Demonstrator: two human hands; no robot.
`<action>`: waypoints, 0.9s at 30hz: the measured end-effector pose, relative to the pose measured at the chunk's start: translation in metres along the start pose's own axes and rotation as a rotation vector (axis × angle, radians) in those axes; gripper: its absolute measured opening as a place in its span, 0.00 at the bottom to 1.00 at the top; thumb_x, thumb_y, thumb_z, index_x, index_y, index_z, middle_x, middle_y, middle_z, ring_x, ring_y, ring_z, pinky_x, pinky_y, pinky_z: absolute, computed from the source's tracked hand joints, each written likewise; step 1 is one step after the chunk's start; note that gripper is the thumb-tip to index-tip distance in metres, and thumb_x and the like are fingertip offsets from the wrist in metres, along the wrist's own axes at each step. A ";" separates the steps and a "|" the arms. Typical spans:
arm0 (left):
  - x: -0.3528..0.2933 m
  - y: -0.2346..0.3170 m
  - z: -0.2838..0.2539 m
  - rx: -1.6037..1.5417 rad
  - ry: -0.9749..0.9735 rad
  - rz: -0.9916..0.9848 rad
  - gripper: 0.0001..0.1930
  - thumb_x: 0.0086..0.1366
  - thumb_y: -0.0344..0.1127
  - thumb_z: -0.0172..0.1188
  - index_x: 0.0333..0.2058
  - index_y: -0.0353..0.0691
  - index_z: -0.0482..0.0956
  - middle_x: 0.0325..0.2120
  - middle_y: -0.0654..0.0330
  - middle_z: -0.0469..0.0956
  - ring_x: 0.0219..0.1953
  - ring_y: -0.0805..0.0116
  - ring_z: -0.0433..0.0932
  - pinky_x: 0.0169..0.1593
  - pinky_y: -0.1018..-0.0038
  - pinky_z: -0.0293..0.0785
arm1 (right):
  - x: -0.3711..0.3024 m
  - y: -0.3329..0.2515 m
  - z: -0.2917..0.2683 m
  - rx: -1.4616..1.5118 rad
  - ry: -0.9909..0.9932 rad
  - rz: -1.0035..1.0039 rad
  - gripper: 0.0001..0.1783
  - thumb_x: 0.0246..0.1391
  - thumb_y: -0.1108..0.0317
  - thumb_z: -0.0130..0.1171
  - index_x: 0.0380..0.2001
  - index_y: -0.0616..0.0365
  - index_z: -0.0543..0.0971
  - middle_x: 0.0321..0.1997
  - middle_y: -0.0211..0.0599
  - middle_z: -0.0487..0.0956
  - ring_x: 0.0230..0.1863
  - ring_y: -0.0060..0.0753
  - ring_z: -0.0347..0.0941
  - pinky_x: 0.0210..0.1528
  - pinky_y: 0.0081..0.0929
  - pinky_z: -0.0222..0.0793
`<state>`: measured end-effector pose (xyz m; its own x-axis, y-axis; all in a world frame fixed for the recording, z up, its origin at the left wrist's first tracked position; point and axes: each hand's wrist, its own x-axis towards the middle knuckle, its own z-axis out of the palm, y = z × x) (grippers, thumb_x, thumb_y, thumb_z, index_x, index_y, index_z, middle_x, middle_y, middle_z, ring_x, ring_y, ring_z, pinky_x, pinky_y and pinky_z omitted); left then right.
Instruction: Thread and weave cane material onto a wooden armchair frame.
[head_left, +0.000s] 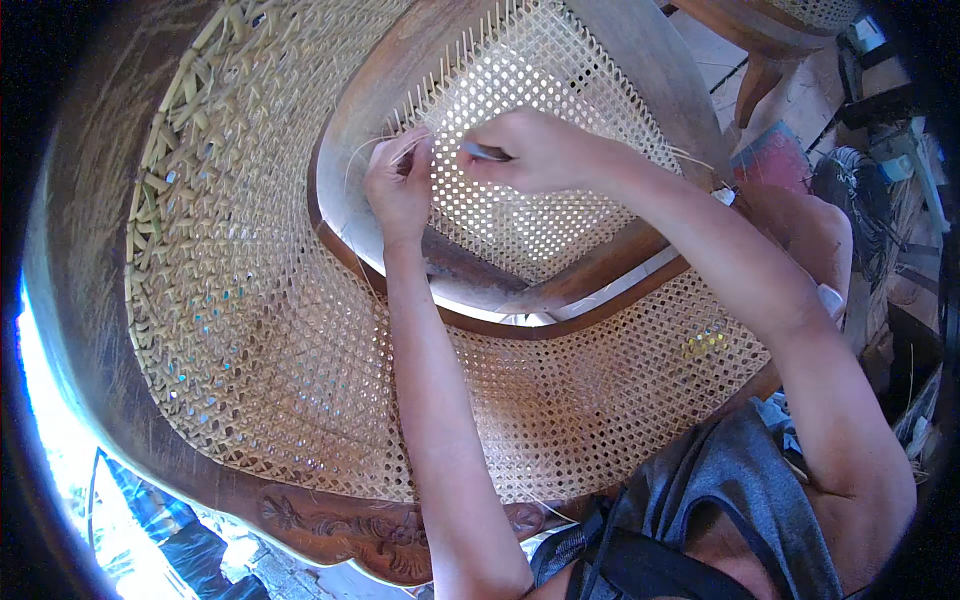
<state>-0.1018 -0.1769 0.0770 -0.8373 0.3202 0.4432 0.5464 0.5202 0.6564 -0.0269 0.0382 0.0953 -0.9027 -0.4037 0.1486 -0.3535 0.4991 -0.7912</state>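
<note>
A wooden chair's seat panel of woven cane (550,90) lies before me, with thin pegs (445,78) standing along its upper left edge. My left hand (402,182) is at that edge, its thumb and fingers pinched on a thin cane strand (352,165) that loops out beside the wooden rim. Just right of it, over the webbing, my right hand (535,152) is closed around a small tool (488,152) with a grey, shiny part. The fingers hide most of the tool, so its kind cannot be made out.
The curved cane backrest (270,330) surrounds the seat on the left and near side, within a carved wooden frame (390,535). Another wooden chair leg (760,90) stands at the upper right. A dark wire bundle (850,190) and a red board (775,160) lie to the right.
</note>
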 end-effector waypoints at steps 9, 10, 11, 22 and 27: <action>0.000 0.009 0.003 0.010 0.043 0.022 0.08 0.62 0.27 0.63 0.40 0.40 0.85 0.31 0.60 0.79 0.31 0.74 0.77 0.36 0.79 0.75 | -0.065 0.079 0.000 -0.374 0.241 0.178 0.14 0.68 0.60 0.45 0.47 0.58 0.70 0.35 0.52 0.80 0.37 0.59 0.78 0.42 0.49 0.74; -0.003 0.008 0.003 0.043 0.040 0.038 0.08 0.61 0.27 0.64 0.39 0.40 0.85 0.30 0.61 0.79 0.30 0.75 0.77 0.35 0.79 0.75 | -0.093 0.097 -0.005 -0.376 0.188 0.297 0.14 0.68 0.59 0.45 0.46 0.57 0.70 0.34 0.51 0.80 0.36 0.59 0.78 0.41 0.49 0.73; -0.004 0.005 -0.001 0.051 0.049 0.037 0.08 0.61 0.27 0.64 0.39 0.40 0.85 0.30 0.61 0.79 0.30 0.75 0.77 0.35 0.79 0.75 | -0.112 0.112 -0.012 -0.378 0.139 0.399 0.13 0.68 0.58 0.44 0.45 0.56 0.70 0.32 0.49 0.80 0.36 0.59 0.78 0.40 0.49 0.72; -0.021 0.066 0.094 0.166 -0.215 0.357 0.10 0.59 0.35 0.64 0.40 0.42 0.82 0.36 0.54 0.81 0.40 0.53 0.78 0.52 0.57 0.71 | -0.169 0.105 -0.008 -0.176 0.311 0.294 0.12 0.70 0.55 0.43 0.41 0.52 0.68 0.25 0.45 0.76 0.25 0.53 0.74 0.31 0.45 0.68; -0.015 0.148 0.103 0.285 -0.739 0.231 0.08 0.66 0.39 0.59 0.40 0.49 0.85 0.36 0.55 0.83 0.39 0.58 0.80 0.49 0.66 0.73 | -0.167 0.073 -0.039 0.535 0.518 0.367 0.17 0.69 0.53 0.47 0.47 0.54 0.73 0.27 0.34 0.77 0.21 0.29 0.70 0.27 0.32 0.67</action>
<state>-0.0101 -0.0232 0.1050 -0.5561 0.8305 -0.0330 0.7637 0.5263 0.3739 0.0888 0.1722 0.0363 -0.9827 0.1837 -0.0231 0.0319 0.0451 -0.9985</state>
